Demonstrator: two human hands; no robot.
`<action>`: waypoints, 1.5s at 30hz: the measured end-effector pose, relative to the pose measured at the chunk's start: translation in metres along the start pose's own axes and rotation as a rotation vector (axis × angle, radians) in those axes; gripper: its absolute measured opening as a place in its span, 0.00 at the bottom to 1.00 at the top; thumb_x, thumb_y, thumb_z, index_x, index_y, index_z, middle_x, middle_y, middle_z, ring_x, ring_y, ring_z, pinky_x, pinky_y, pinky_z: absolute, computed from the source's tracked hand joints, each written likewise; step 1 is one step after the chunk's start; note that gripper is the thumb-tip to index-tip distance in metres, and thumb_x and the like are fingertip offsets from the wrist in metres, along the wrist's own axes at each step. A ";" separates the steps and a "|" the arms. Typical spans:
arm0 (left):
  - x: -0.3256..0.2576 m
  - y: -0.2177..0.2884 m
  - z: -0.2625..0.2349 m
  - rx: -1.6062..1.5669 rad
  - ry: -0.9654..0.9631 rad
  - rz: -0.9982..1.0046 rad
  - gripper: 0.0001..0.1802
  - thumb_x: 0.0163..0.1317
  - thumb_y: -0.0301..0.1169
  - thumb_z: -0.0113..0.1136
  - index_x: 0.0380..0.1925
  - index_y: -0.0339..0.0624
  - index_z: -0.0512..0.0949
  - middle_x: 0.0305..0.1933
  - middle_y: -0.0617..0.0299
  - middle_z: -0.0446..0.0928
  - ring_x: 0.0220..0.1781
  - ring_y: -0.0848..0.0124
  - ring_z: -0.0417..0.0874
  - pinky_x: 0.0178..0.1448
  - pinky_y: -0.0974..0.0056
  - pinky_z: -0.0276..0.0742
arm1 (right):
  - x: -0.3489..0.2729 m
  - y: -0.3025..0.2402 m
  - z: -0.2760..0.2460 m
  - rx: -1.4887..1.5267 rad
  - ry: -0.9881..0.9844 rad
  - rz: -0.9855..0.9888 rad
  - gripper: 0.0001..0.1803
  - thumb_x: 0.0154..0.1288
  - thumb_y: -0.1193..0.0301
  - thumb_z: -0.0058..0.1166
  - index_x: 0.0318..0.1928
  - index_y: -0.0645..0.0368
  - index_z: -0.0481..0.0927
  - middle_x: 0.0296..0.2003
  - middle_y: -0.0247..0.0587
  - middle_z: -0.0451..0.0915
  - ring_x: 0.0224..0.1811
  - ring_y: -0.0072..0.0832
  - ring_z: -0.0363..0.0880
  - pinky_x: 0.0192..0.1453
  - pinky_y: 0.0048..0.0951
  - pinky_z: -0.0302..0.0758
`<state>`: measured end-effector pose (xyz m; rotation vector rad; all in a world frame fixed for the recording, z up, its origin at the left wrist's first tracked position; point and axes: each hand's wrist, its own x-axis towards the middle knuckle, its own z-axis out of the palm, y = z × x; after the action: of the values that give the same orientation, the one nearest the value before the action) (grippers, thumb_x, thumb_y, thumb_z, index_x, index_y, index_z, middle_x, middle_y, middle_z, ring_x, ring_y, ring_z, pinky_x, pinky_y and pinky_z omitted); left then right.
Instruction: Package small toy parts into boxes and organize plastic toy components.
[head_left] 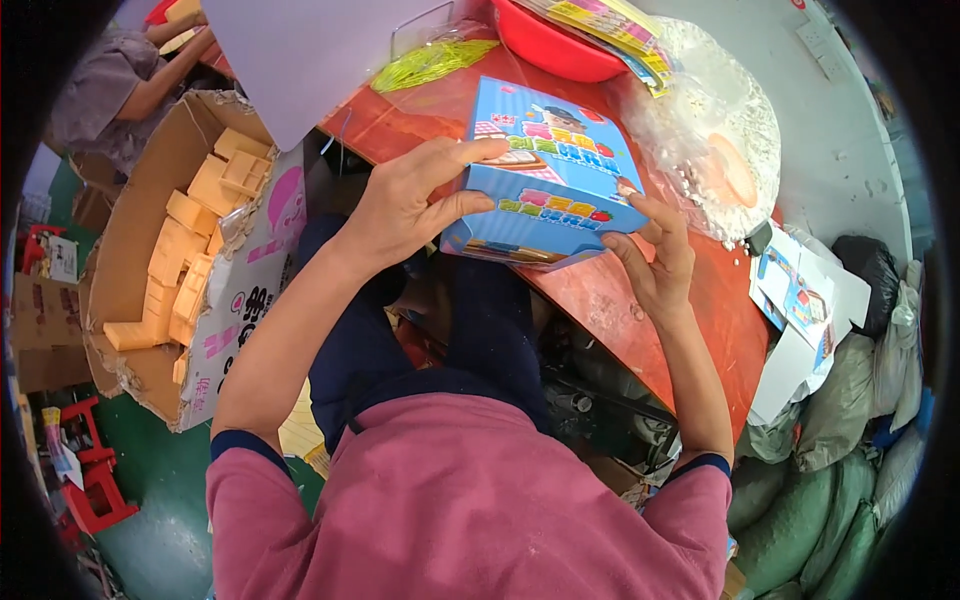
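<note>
Stools (95,490), red and small, stand on the green floor at the far left; above them a second person (120,85) in grey sits at the upper left corner, arms reaching out of view. Beside that person lies a large open cardboard carton (130,250), tipped on its side and filled with stacked tan blocks (195,250); its printed white flap faces the wearer's knee.

Centre: the left hand (405,205) grips the near left corner of a light-blue printed box (555,170), thumb on the top face, fingers wrapped under the side; the right hand (655,260) clasps the box's lower right corner, fingertips pressed against the front panel; both hands are thus closed on the one box, set apart at its opposite ends. The box is held just above the near edge of a red-brown table (680,310); its long axis runs from lower left to upper right, the broad printed face turned upward and tilted toward the camera; a bottom flap appears slightly ajar, though the angle makes this uncertain.

Right: a red basin (550,45) with coloured packets (610,25) sits behind the box; a clear plastic bag (720,140) of white pellets lies beside it; flat box blanks (800,300) and green sacks (850,400) lie beyond the table edge.
</note>
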<state>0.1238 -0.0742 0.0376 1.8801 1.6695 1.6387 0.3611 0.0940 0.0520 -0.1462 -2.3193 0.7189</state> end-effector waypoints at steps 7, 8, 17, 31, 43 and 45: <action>-0.011 -0.004 0.000 0.088 -0.013 0.028 0.25 0.53 0.26 0.64 0.54 0.46 0.74 0.48 0.53 0.74 0.46 0.62 0.79 0.47 0.64 0.76 | 0.003 -0.004 -0.004 -0.123 -0.094 -0.066 0.18 0.55 0.81 0.59 0.48 0.60 0.77 0.47 0.44 0.80 0.49 0.37 0.79 0.49 0.31 0.76; -0.012 -0.006 0.000 0.096 -0.001 0.049 0.25 0.54 0.26 0.64 0.54 0.46 0.74 0.49 0.53 0.74 0.46 0.61 0.79 0.46 0.64 0.76 | 0.003 -0.007 -0.005 -0.121 -0.094 -0.063 0.18 0.55 0.81 0.59 0.48 0.60 0.77 0.47 0.44 0.80 0.49 0.37 0.79 0.49 0.31 0.76; -0.021 -0.018 0.002 0.218 0.023 0.119 0.19 0.56 0.28 0.62 0.50 0.48 0.78 0.49 0.56 0.69 0.53 0.60 0.74 0.52 0.61 0.73 | -0.004 -0.025 0.004 -0.409 -0.035 -0.074 0.18 0.55 0.78 0.60 0.48 0.54 0.79 0.51 0.50 0.77 0.54 0.44 0.75 0.56 0.36 0.72; -0.025 -0.009 -0.001 0.511 -0.003 0.229 0.21 0.53 0.36 0.63 0.49 0.48 0.79 0.52 0.58 0.70 0.62 0.54 0.68 0.62 0.51 0.68 | -0.020 -0.030 0.012 -0.635 -0.125 -0.105 0.19 0.56 0.68 0.60 0.49 0.55 0.80 0.60 0.46 0.69 0.66 0.45 0.63 0.64 0.44 0.63; -0.006 -0.001 0.004 0.364 -0.045 0.262 0.23 0.47 0.38 0.70 0.41 0.37 0.77 0.54 0.53 0.75 0.64 0.52 0.67 0.67 0.46 0.60 | 0.012 -0.007 -0.004 0.038 0.182 0.361 0.14 0.70 0.66 0.47 0.45 0.63 0.79 0.48 0.42 0.78 0.52 0.26 0.74 0.57 0.27 0.69; 0.010 0.012 0.003 0.405 -0.069 0.278 0.22 0.46 0.38 0.70 0.39 0.38 0.76 0.53 0.54 0.75 0.64 0.53 0.68 0.68 0.47 0.58 | 0.011 0.018 -0.003 0.198 0.177 0.480 0.15 0.70 0.65 0.46 0.48 0.63 0.78 0.49 0.40 0.78 0.52 0.25 0.74 0.57 0.27 0.69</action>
<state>0.1312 -0.0692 0.0510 2.4234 1.8941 1.3732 0.3529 0.1135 0.0508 -0.6635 -2.0438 1.1161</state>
